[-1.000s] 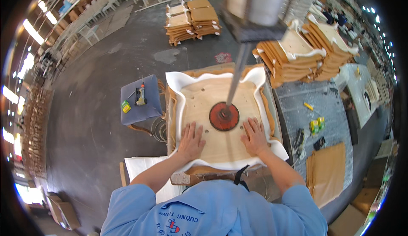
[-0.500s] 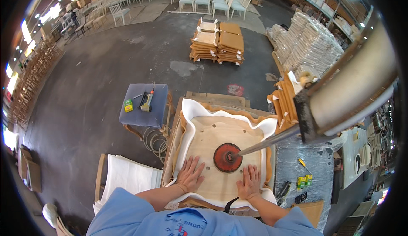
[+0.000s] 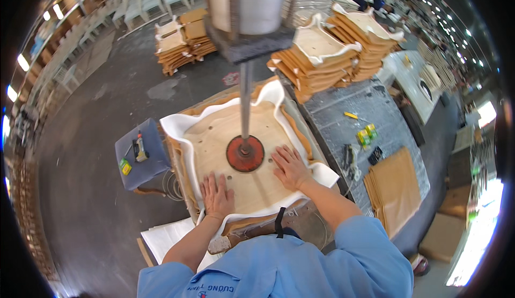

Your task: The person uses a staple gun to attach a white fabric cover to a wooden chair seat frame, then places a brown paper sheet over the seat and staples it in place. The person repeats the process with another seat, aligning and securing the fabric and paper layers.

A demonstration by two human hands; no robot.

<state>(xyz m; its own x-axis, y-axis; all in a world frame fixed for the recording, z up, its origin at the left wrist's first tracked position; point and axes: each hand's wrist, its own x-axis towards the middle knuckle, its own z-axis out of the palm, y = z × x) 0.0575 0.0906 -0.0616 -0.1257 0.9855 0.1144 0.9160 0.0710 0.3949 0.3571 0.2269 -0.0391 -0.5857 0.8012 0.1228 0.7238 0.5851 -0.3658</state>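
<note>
View swings, board (image 3: 248, 186) now pointing ahead-left | near-square, long axis unclear | left hand (image 3: 216, 197), right hand (image 3: 291, 168): flat, fingers spread

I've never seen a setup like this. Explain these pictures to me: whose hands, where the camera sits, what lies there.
There is no robot here: these are a person's bare hands, seen from a camera worn on that person's head, looking down. The wide lens bends straight edges. The left hand and right hand lie flat on a pale wooden board and hold nothing. White padding curls up around the board. Between and just beyond the hands, a red disc sits on the board, at the end of a metal rod coming down from a large cylinder. On the right, a table bears small boxes and brown sheets.
</note>
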